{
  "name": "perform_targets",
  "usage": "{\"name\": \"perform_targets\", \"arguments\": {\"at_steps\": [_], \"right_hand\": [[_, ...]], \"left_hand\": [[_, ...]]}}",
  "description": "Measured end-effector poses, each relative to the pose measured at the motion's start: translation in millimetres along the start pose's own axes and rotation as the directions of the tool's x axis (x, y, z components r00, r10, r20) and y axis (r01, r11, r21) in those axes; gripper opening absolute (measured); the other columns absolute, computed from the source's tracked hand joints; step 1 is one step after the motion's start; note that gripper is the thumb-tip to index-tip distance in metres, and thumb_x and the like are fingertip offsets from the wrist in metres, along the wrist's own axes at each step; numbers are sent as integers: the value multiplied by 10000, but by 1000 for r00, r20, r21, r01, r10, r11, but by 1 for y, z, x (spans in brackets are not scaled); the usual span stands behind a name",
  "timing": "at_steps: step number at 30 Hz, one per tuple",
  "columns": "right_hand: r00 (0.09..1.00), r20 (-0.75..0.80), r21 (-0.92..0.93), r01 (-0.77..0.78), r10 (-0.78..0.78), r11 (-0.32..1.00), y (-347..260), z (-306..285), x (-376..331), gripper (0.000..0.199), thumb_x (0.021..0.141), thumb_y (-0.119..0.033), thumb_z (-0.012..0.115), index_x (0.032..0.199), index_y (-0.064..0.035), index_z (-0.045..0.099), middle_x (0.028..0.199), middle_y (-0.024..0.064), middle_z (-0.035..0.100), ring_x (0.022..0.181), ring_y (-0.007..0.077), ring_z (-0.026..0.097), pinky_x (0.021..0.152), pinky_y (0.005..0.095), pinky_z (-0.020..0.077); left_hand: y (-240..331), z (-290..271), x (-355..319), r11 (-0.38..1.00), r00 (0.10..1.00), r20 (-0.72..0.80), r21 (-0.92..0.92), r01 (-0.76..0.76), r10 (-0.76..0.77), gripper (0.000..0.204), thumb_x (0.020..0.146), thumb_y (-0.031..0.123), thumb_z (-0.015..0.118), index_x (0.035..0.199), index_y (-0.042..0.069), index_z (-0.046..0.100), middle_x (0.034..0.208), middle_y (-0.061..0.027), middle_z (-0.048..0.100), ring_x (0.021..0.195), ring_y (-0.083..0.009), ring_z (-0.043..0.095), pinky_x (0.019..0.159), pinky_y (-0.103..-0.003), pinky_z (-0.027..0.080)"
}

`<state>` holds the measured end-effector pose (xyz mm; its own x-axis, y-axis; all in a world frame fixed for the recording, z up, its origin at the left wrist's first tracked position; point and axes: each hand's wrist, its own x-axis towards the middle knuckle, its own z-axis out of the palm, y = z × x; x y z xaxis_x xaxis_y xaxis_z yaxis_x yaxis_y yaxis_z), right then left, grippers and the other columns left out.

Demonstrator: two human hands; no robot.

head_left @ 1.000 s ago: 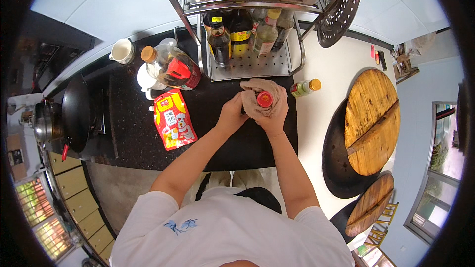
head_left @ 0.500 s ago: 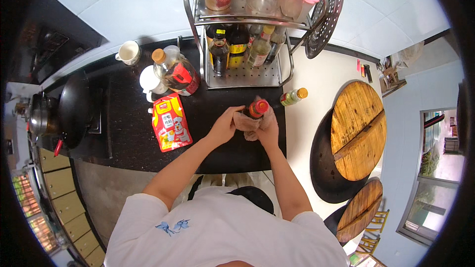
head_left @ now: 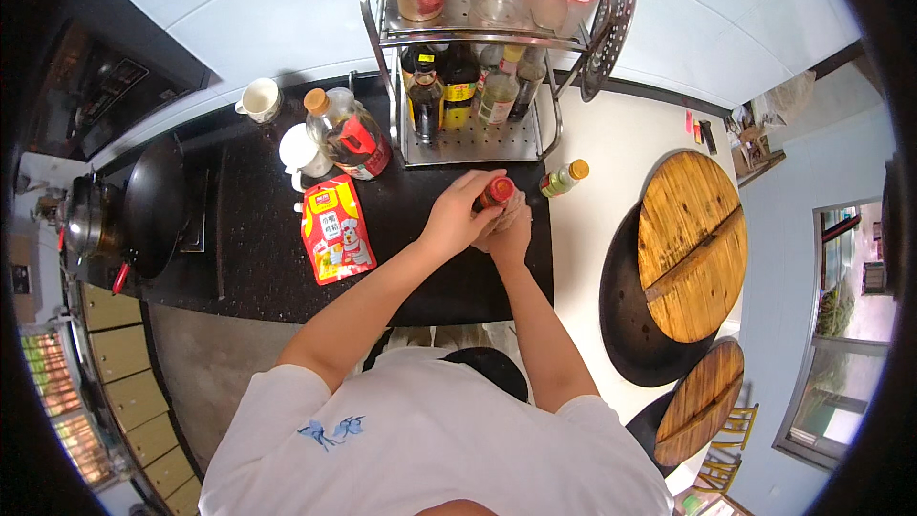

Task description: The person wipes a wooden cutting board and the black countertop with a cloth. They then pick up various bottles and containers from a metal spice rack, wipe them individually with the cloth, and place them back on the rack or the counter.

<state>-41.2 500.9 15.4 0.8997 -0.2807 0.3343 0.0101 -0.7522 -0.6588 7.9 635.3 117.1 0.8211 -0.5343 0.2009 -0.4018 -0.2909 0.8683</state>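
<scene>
Over the front part of the black counter, my left hand (head_left: 453, 217) is closed around a small sauce bottle (head_left: 496, 193) with a red cap, gripping it near the top. Against the bottle's other side, my right hand (head_left: 509, 237) is closed on a greyish-pink cloth (head_left: 517, 203), pressing it to the bottle. Most of the bottle's body is hidden by my hands and the cloth. To the right of my hands stands another small bottle (head_left: 565, 178) with a yellow cap. A red and yellow seasoning pouch (head_left: 339, 231) lies to their left.
Behind my hands stands a metal two-tier rack (head_left: 478, 150) with sauce bottles and jars. A large jug (head_left: 355, 141) and white mugs (head_left: 304, 150) are at the left, beyond them a black wok (head_left: 155, 205). Wooden lids (head_left: 690, 258) rest on dark woks at the right.
My left hand has shifted from the cloth at the bottle's side up to its top. The cloth is now bunched on my right hand's side, less of it showing.
</scene>
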Motion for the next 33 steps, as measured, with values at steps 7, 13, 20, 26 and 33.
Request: {"name": "perform_targets", "arguments": {"at_steps": [7,13,20,26,33], "right_hand": [[989,118,435,-135,92,891,27,-71,-16,468,780,18,632,1246,-24,608,1190,177,628,1137,333,602,985,383,458],[993,93,385,-106,76,917,-48,-93,42,398,757,11,623,1155,-1,622,1088,192,611,1055,383,597,911,379,475],[962,-29,443,-233,273,866,-35,-97,29,369,770,36,617,1139,43,638,1047,164,700,1016,267,671,910,325,494],[863,-113,626,-324,493,709,9,-148,9,335,845,102,528,1170,87,612,1125,133,678,1019,196,654,931,297,498],[751,-514,420,-201,414,885,4,-196,-5,313,855,92,577,1167,64,575,1147,112,641,1064,195,615,956,308,476]], "left_hand": [[-40,-5,-12,1000,998,67,9,13,-13,678,779,162,810,1376,55,507,1406,-178,491,1268,-347,515,1038,-386,442],[-87,42,-25,999,997,53,6,-49,48,745,789,102,772,1438,83,408,1369,-200,523,1227,-367,547,993,-412,471],[-79,75,-27,985,998,53,174,10,-20,523,838,57,632,1328,52,447,1229,-239,571,1018,-437,612,836,-474,520],[-45,135,-1,999,992,118,-17,-39,41,520,857,70,617,1351,57,455,1292,-211,556,1125,-418,584,918,-448,496],[-23,174,31,987,975,219,161,-11,-25,660,801,196,744,1384,107,447,1196,-164,610,988,-370,655,820,-435,533]]}}
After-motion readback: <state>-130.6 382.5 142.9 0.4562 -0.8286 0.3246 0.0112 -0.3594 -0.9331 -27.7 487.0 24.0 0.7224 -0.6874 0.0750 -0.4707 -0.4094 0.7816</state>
